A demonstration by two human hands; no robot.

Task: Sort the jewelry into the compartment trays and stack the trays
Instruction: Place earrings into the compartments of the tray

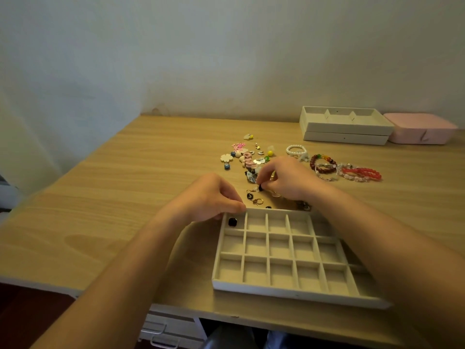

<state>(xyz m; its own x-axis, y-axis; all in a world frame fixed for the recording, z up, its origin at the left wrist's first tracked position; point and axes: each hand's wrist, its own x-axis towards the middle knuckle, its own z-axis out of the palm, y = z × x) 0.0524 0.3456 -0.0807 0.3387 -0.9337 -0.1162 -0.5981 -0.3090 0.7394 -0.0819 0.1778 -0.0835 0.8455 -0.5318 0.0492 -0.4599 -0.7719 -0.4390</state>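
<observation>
**A:** Where is the tray sitting in the head view?

**B:** The cream felt-lined grid tray is lying flat on the light wooden counter, close to its near edge. A small black faceted bead is resting in the tray's far-left compartment.

**A:** And the hands?

**B:** The left hand is curling its fingers over the tray's far-left corner and gripping the rim. The right hand is hovering just beyond the tray's far wall, with thumb and forefinger pinching a small black stud.

**A:** Where is the rest of the jewelry lying?

**B:** A loose pile of colourful charms and earrings is spreading out beyond the tray's far wall. A white pearl bracelet and red beaded bracelets are lying beyond its far-right corner. Farther that way, two stacked cream trays are sitting beside a pink box.
</observation>
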